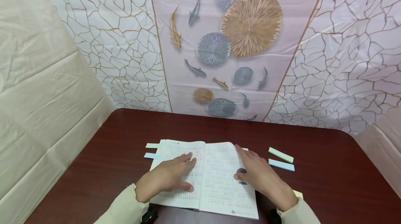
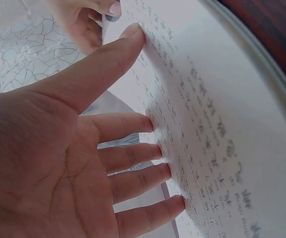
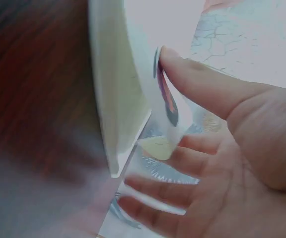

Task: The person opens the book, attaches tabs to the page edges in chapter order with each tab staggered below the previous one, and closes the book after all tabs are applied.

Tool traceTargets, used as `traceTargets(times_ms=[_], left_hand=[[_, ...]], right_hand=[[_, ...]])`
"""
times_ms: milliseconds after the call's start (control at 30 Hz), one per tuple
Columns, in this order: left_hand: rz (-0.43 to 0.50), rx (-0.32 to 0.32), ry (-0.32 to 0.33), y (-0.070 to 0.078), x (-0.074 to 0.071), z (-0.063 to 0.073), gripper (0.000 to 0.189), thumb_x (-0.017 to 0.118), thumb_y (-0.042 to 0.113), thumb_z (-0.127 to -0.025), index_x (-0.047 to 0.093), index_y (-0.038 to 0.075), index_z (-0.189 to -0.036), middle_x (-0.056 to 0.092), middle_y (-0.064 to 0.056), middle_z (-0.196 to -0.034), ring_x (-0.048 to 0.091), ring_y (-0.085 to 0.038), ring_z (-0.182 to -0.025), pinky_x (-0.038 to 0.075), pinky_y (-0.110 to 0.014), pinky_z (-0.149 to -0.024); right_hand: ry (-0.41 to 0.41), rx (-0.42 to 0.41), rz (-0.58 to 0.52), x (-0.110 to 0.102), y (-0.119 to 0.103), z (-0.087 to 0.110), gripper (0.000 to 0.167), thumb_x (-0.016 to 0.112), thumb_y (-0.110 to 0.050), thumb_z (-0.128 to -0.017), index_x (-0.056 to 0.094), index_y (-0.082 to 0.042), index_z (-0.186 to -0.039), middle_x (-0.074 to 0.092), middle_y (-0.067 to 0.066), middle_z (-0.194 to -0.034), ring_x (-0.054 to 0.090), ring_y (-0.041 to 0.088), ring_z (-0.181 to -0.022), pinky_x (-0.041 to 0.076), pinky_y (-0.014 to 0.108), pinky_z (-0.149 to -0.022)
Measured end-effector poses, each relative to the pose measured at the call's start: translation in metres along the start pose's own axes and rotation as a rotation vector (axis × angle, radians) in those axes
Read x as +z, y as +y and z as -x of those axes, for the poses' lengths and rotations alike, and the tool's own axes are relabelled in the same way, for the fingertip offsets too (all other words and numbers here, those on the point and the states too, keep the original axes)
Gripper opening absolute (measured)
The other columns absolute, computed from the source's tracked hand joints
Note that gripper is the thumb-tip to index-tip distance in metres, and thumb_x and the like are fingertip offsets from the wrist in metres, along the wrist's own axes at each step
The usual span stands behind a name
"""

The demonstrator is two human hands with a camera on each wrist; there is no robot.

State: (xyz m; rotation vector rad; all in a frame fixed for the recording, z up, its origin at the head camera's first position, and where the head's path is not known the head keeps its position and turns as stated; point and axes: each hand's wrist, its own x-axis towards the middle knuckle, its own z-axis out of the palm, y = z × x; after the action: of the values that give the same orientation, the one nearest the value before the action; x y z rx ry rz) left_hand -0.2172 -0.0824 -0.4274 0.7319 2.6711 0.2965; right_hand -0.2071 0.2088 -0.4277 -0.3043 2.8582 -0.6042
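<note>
An open book (image 1: 216, 196) with printed text lies on the dark red table. My left hand (image 1: 169, 175) is spread over the left page (image 2: 222, 99), its fingertips right at the lines of print. At the outer edge of the right page, my right hand (image 1: 260, 173) has its thumb (image 3: 192, 74) on the face by a small dark picture (image 1: 241, 176) and its fingers around the edge. That page (image 3: 170, 116) bends up from the pages beneath in the right wrist view. A pale yellow tab (image 3: 155, 147) shows near the right fingers.
Green (image 1: 153, 145) and blue (image 1: 151, 155) tabs stick out from the book's left edge. A green strip (image 1: 281, 155) and a blue strip (image 1: 281, 165) lie on the table (image 1: 329, 168) to the right. A yellow strip (image 1: 297, 193) is partly covered by the right wrist. Patterned cloth (image 1: 125, 43) hangs behind.
</note>
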Motion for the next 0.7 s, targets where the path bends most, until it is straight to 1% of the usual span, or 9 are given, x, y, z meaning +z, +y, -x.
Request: traceTargets(times_ms=[133, 233, 300, 367, 467, 533, 600, 667, 700], left_hand=[[0.012, -0.003, -0.003, -0.001, 0.000, 0.000, 0.087, 0.085, 0.046, -0.087, 0.049, 0.012, -0.159, 0.037, -0.007, -0.170, 0.038, -0.027, -0.155, 0.046, -0.055, -0.113], [0.020, -0.002, -0.002, -0.002, 0.000, 0.001, 0.087, 0.086, 0.046, -0.087, 0.049, 0.012, -0.159, 0.036, -0.007, -0.170, 0.037, -0.027, -0.155, 0.046, -0.057, -0.113], [0.025, 0.005, 0.000, -0.002, 0.000, 0.001, 0.087, 0.085, 0.046, -0.087, 0.049, 0.011, -0.159, 0.036, -0.008, -0.170, 0.037, -0.028, -0.155, 0.045, -0.057, -0.113], [0.024, 0.013, 0.003, -0.003, -0.001, 0.002, 0.087, 0.085, 0.046, -0.088, 0.048, 0.011, -0.159, 0.036, -0.008, -0.170, 0.037, -0.028, -0.155, 0.045, -0.057, -0.113], [0.023, 0.018, 0.006, -0.003, -0.002, 0.002, 0.087, 0.084, 0.046, -0.088, 0.048, 0.011, -0.159, 0.036, -0.008, -0.170, 0.037, -0.028, -0.155, 0.045, -0.059, -0.113], [0.026, 0.016, 0.008, -0.002, -0.002, 0.002, 0.087, 0.085, 0.046, -0.088, 0.048, 0.012, -0.159, 0.037, -0.007, -0.170, 0.037, -0.027, -0.155, 0.045, -0.059, -0.113], [0.027, 0.015, 0.010, -0.002, -0.003, 0.002, 0.087, 0.085, 0.046, -0.087, 0.049, 0.012, -0.159, 0.037, -0.007, -0.169, 0.038, -0.027, -0.155, 0.045, -0.058, -0.113], [0.029, 0.016, 0.014, -0.003, -0.003, 0.002, 0.087, 0.086, 0.045, -0.086, 0.050, 0.012, -0.158, 0.039, -0.007, -0.169, 0.040, -0.027, -0.154, 0.045, -0.056, -0.114], [0.032, 0.017, 0.015, -0.003, -0.004, 0.002, 0.087, 0.087, 0.046, -0.086, 0.051, 0.013, -0.158, 0.039, -0.007, -0.168, 0.040, -0.027, -0.154, 0.045, -0.055, -0.114]], right_hand=[[0.052, -0.005, -0.108, -0.006, -0.008, 0.001, 0.101, 0.086, -0.014, -0.089, 0.024, -0.009, -0.168, 0.031, 0.027, -0.167, 0.045, 0.048, -0.145, 0.051, 0.060, -0.103], [0.132, -0.017, -0.207, -0.013, -0.012, 0.002, 0.102, 0.084, -0.009, -0.090, 0.019, -0.007, -0.169, 0.018, 0.030, -0.170, 0.038, 0.051, -0.148, 0.051, 0.059, -0.104], [0.200, -0.025, -0.280, -0.017, -0.013, 0.002, 0.102, 0.083, -0.008, -0.092, 0.015, -0.007, -0.169, 0.014, 0.031, -0.170, 0.048, 0.050, -0.139, 0.057, 0.051, -0.095], [0.262, -0.019, -0.370, -0.020, -0.013, 0.002, 0.100, 0.079, -0.011, -0.096, 0.012, -0.006, -0.169, 0.015, 0.031, -0.169, 0.058, 0.046, -0.128, 0.059, 0.044, -0.088], [0.303, -0.004, -0.592, -0.022, -0.015, 0.003, 0.087, 0.067, -0.019, -0.106, 0.008, -0.009, -0.170, 0.019, 0.025, -0.169, 0.065, 0.038, -0.119, 0.059, 0.035, -0.079], [0.286, 0.019, -0.777, -0.021, -0.018, 0.004, 0.072, 0.055, -0.023, -0.112, 0.012, -0.010, -0.168, 0.029, 0.023, -0.166, 0.065, 0.036, -0.122, 0.059, 0.036, -0.084], [0.219, 0.032, -0.956, -0.018, -0.020, 0.004, 0.056, 0.041, -0.025, -0.116, 0.021, -0.008, -0.165, 0.041, 0.022, -0.157, 0.067, 0.032, -0.120, 0.060, 0.037, -0.086], [0.121, 0.018, -1.069, -0.013, -0.022, 0.003, 0.050, 0.031, -0.026, -0.118, 0.028, -0.002, -0.161, 0.053, 0.024, -0.144, 0.069, 0.025, -0.109, 0.062, 0.037, -0.081], [0.069, 0.008, -1.090, -0.009, -0.022, 0.003, 0.050, 0.029, -0.026, -0.118, 0.031, 0.001, -0.160, 0.058, 0.023, -0.138, 0.070, 0.022, -0.105, 0.061, 0.035, -0.081]])
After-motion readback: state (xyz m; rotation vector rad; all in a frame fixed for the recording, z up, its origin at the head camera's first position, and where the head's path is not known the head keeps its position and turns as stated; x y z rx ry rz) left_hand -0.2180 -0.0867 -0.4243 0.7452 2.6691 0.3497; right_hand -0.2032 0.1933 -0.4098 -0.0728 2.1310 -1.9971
